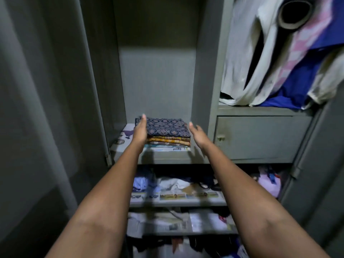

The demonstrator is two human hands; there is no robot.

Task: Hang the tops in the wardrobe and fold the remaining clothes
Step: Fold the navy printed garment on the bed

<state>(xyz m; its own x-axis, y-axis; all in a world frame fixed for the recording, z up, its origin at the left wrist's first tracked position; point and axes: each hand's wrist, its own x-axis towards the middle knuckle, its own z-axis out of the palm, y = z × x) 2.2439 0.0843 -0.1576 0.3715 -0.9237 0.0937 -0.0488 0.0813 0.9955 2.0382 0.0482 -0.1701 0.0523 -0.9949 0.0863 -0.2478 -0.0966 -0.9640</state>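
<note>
A small stack of folded clothes [167, 131] lies on a paper-lined shelf [165, 158] inside the grey metal wardrobe. The top piece is dark blue with a pale diamond print, and orange and brown pieces lie under it. My left hand [140, 130] reaches in with straight fingers, its palm against the stack's left side. To the right of the stack, my right hand [197, 135] is held out with straight fingers, a little apart from the cloth. Neither hand grips anything.
The open wardrobe door [46, 108] stands at the left. A closed locker compartment [260, 138] sits to the right of the shelf, with white, pink and blue garments [279, 62] hanging above it. Lower shelves [176, 198] hold loose clothes on newspaper.
</note>
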